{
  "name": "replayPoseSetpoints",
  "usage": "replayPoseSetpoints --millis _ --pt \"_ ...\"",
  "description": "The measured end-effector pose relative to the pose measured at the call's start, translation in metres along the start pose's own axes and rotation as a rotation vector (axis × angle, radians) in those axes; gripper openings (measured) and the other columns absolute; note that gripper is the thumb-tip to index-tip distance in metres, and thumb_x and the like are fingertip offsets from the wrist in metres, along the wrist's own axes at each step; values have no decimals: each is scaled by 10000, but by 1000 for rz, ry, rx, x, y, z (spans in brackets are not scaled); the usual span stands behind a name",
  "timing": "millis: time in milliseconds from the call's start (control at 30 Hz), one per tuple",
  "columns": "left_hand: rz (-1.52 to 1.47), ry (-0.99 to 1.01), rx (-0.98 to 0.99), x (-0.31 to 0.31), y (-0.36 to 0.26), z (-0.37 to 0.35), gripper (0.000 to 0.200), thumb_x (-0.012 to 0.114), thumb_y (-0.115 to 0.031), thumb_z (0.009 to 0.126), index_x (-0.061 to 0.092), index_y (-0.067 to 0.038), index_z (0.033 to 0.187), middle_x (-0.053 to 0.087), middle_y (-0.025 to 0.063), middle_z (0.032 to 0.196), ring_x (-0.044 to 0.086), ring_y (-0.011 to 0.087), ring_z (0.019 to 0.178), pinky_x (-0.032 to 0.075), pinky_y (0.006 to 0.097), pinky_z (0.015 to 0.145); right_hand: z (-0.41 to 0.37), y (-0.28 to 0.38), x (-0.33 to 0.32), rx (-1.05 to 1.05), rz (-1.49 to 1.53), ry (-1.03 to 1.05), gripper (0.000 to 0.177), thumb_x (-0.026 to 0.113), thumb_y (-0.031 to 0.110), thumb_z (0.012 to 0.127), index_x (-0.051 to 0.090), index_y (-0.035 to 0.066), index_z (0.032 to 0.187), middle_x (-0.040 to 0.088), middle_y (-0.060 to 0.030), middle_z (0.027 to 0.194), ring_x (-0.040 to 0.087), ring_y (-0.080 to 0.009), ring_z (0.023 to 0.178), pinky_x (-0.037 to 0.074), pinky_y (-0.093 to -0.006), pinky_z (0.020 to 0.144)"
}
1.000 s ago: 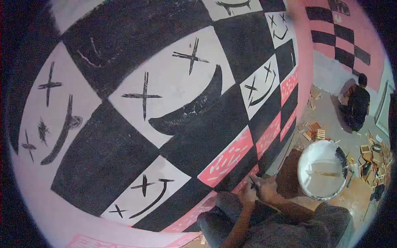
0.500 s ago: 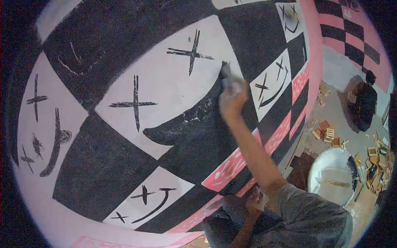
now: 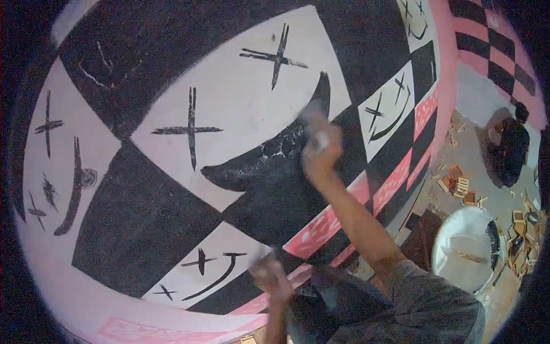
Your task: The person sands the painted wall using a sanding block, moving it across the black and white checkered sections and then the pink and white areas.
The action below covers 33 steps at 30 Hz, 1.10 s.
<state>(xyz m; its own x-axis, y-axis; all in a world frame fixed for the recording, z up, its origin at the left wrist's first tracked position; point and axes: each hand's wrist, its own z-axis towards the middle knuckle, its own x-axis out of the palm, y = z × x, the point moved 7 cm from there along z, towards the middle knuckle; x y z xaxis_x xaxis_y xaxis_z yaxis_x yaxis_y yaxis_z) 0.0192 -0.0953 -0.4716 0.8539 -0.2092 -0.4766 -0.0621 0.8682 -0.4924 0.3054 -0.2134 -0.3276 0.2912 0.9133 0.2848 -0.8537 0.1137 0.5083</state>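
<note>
My right hand (image 3: 323,152) is closed round a paintbrush (image 3: 315,110), blurred by motion. The brush lies over the wide black painted smile (image 3: 266,152) on the large white diamond (image 3: 172,114); the smile has wet, shiny patches. Two black crosses, one a plus shape (image 3: 192,129) and one more tilted (image 3: 279,56), stand above the smile. Lower down, my left hand (image 3: 269,274) is raised beside a small white diamond (image 3: 223,241) with a painted face. Its fingers are smeared by motion, and whether they touch the wall or hold anything cannot be made out.
Black and white checks with more painted faces cover the curved-looking wall, edged in pink (image 3: 309,232). To the right, a white bucket (image 3: 467,243) with a stick across it stands on the floor. Wood scraps (image 3: 518,235) and a dark object (image 3: 510,146) lie around it.
A thin pointed black tip now shows at the smile's upper right end. My right hand and brush have moved down along the smile. My left hand has come up and left from my lap.
</note>
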Motion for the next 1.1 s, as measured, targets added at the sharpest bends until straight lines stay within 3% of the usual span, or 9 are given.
replayPoseSetpoints --millis 133,267,400,433,600,833,967,1067,1100 --pt "493 -233 569 -87 -90 164 379 503 -162 910 554 9 1244 548 218 1277 449 398 1198 313 487 1001 -61 45 21 -359 176 389 371 570 -33 679 658 100 1015 641 -103 1062 581 -321 1057 454 -449 930" --pt "737 -319 897 -134 -115 233 427 488 -197 923 498 -7 1306 541 151 1322 408 356 1271 284 481 1025 -33 -18 -17 -361 61 298 294 554 -21 679 631 38 957 641 -139 998 605 -308 1012 494 -405 796" --pt "959 -278 939 -125 -116 242 468 494 -262 916 479 -32 1324 553 106 1325 420 324 1268 241 467 1031 -66 -73 -26 360 -34 -156 251 493 -85 766 593 8 977 618 -149 1046 596 -275 975 469 -378 792" --pt "953 -289 966 -120 -116 243 474 491 -277 915 480 -37 1323 551 98 1329 413 319 1273 235 461 1033 -78 -71 -8 330 436 -310 232 489 -107 752 592 1 930 608 -143 1065 590 -255 935 461 -367 776" --pt "967 -245 934 -119 -107 242 484 492 -297 911 475 -57 1330 541 82 1345 389 300 1291 231 448 1029 -71 18 -6 -482 13 237 446 602 -27 614 646 84 1044 622 -130 1090 583 -362 995 485 -448 791" --pt "1069 -254 962 -109 -113 237 473 490 -300 915 487 -72 1328 524 55 1368 394 270 1293 227 435 1029 -77 -139 -44 523 -129 -312 334 535 -99 743 660 29 1025 591 -152 951 589 -308 919 468 -349 803" --pt "1080 -292 929 -112 -105 239 457 481 -308 926 497 -76 1320 523 51 1369 399 269 1291 218 429 1033 -37 -7 -13 -301 -108 83 355 618 -5 691 673 48 1038 634 -121 1051 623 -305 953 476 -415 881" --pt "1076 -237 818 -112 -94 242 459 473 -311 929 496 -81 1325 523 50 1369 402 272 1289 216 427 1033 -48 -46 -4 -729 80 322 285 614 35 663 668 71 941 651 -116 1049 621 -321 998 479 -469 880" --pt "1093 -253 858 -111 -98 242 461 472 -315 929 496 -82 1325 523 48 1370 402 271 1289 215 426 1032 -34 -77 -5 -522 71 378 247 578 17 695 671 78 916 664 -111 1005 622 -319 1013 499 -460 853"
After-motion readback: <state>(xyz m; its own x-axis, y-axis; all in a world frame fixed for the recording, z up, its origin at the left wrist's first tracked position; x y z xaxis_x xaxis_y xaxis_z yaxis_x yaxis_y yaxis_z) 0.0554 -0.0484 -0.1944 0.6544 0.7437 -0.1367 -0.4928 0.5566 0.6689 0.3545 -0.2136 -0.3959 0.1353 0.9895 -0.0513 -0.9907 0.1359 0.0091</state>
